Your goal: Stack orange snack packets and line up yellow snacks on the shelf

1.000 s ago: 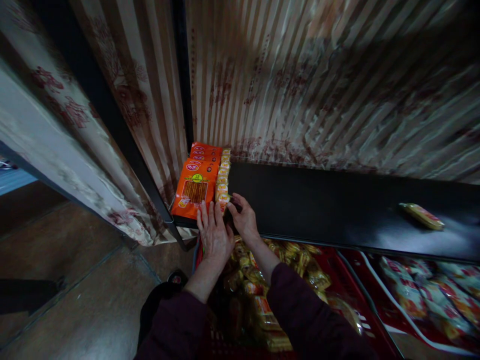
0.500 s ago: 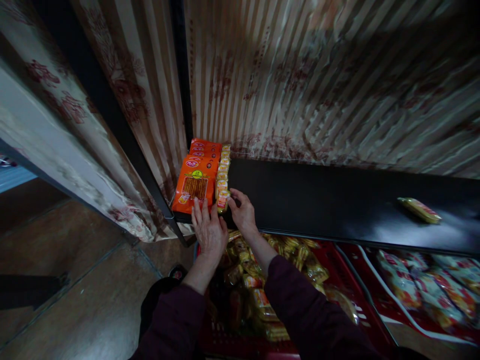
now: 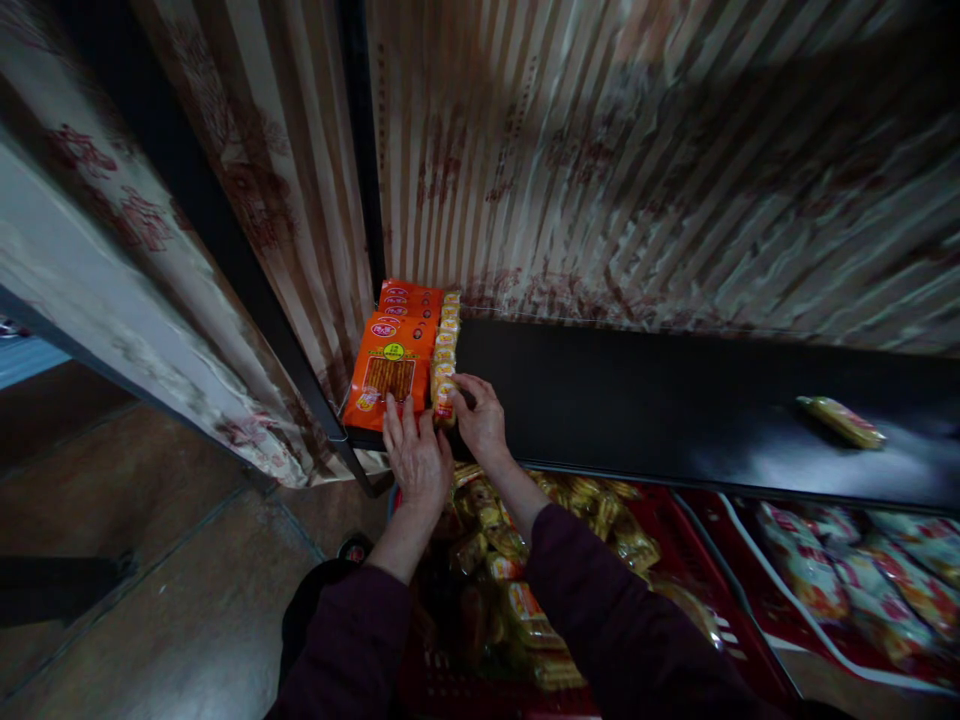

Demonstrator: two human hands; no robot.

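Observation:
My left hand [image 3: 420,462] lies with its fingers stretched out against the lower edge of a bright orange snack packet [image 3: 388,365]. Its fingertips touch that packet and come close to the row of small packets beside it. My right hand [image 3: 481,425] is curled, with thumb and forefinger at the foremost small yellow snack packet [image 3: 444,408]. Behind this one, more small yellow packets [image 3: 445,340] stand in a tight row running to the back of the black shelf [image 3: 570,390]. Several orange packets overlap to the left of the row.
A lone yellow packet [image 3: 844,422] lies on the shelf at the right. Below, a red basket [image 3: 679,520] holds many yellow-wrapped packets [image 3: 525,610]. Another red basket with white and pink bags [image 3: 862,570] stands to its right. A dark post [image 3: 300,390] bounds the shelf's left; printed striped cloth hangs behind.
My right hand has shifted slightly left, its forefinger now over the top of the front yellow packet. My left hand stays almost in place against the orange packet.

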